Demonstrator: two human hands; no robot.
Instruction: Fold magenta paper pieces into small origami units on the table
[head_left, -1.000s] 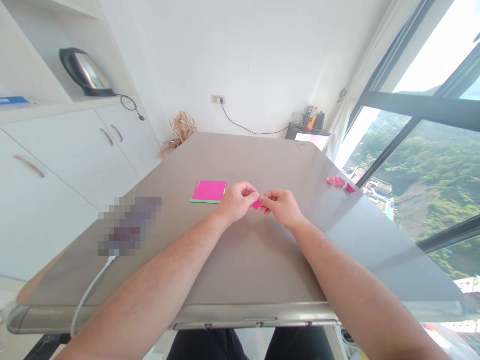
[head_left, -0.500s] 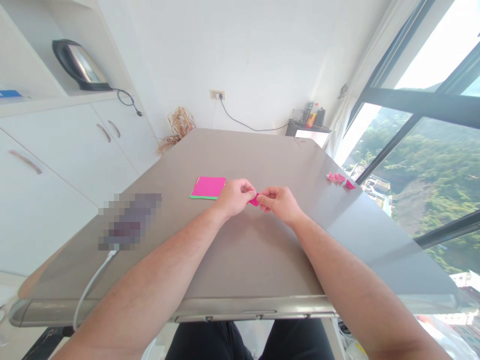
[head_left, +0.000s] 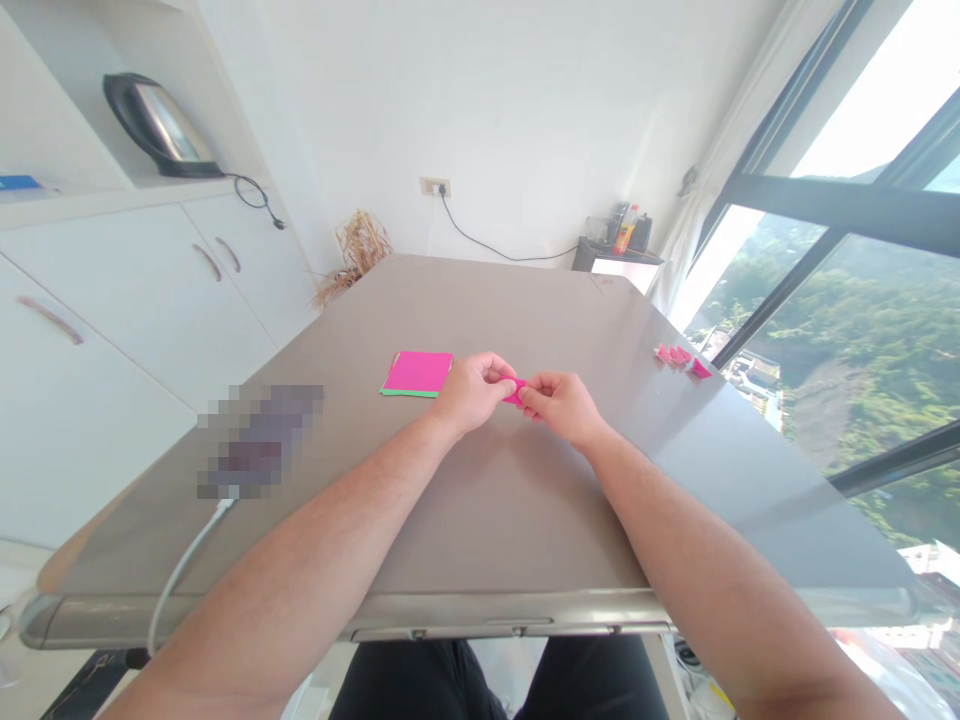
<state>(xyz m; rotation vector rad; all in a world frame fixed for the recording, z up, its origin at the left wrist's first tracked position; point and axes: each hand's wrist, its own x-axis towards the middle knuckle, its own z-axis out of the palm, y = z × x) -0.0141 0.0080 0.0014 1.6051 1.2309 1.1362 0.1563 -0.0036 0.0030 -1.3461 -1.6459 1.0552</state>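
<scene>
A small folded piece of pink paper [head_left: 515,391] is pinched between both hands above the middle of the table. My left hand [head_left: 478,388] grips its left end with thumb and fingers, while my right hand [head_left: 556,402] holds the right end the same way. Most of the paper is hidden by the fingertips, so its exact folded shape cannot be made out. Just left of my left hand lies a stack of square coloured paper [head_left: 418,371], pink on top with a green edge showing below.
Several small folded pink paper pieces [head_left: 681,358] sit in a row near the table's right edge. A blurred-out dark device [head_left: 262,440] with a white cable [head_left: 184,570] lies on the left of the grey table [head_left: 495,310]. A window [head_left: 840,330] borders the right side.
Between the fingertips, a little more of the pink paper shows now, and its angle has shifted slightly. Both hands keep their pinch in nearly the same place.
</scene>
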